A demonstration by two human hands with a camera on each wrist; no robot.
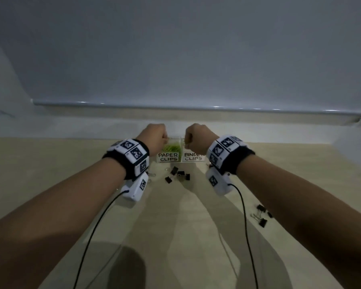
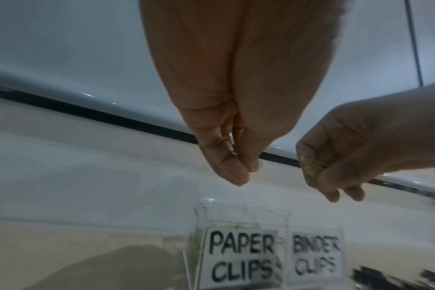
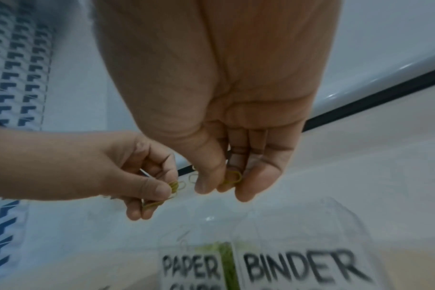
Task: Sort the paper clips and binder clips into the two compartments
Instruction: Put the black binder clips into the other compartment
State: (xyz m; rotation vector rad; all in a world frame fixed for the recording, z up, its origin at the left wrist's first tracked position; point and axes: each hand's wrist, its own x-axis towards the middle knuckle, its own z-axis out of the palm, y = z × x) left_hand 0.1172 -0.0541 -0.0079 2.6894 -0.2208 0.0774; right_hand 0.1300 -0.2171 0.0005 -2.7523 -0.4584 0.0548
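A clear two-compartment box [image 1: 180,151] stands at the table's far edge, labelled PAPER CLIPS on the left and BINDER CLIPS on the right. Green paper clips [image 1: 171,147] fill its left compartment. My left hand [image 1: 165,138] hovers over that compartment and pinches a few paper clips [image 3: 175,186] between thumb and fingers. My right hand [image 1: 187,142] hangs just to its right, above the divider, and pinches a green paper clip [image 3: 233,177]. Black binder clips [image 1: 178,175] lie loose on the table in front of the box.
More black binder clips [image 1: 262,215] lie at the right under my right forearm. A few silver clips [image 1: 152,174] sit near my left wrist. A white ledge [image 1: 196,106] and a wall rise close behind the box. Cables hang from both wrist units.
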